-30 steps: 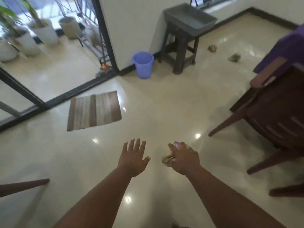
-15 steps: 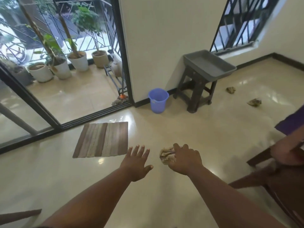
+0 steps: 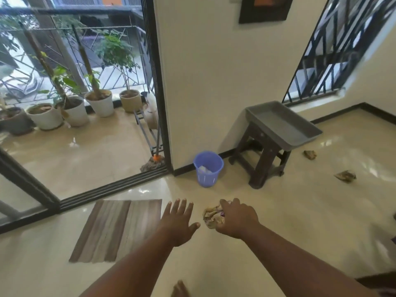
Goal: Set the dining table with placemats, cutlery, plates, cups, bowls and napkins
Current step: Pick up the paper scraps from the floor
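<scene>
Over the glossy cream floor, both arms reach forward from the bottom of the view. The right hand has its fingers curled round a crumpled wad of beige paper or cloth — possibly a napkin, with a hint of purple showing against the palm — and holds it in the air above the tiles. The left hand is just beside it, apart from the wad, palm down with fingers straight and spread wide, holding nothing. Below and to the left of that hand lies a striped brown doormat, its far edge near the dark sliding-door track that runs diagonally to the wall corner. Beyond the track the balcony holds a row of potted plants along the railing, and a mop leans at the door frame. Against the wall stands a lilac plastic bin with something pale inside, and just right of it a dark stool carrying a grey tray that overhangs the stool's top. Two more crumpled scraps lie on the tiles to the right, well apart from the hands — between the hands and the bin the floor is bare.
</scene>
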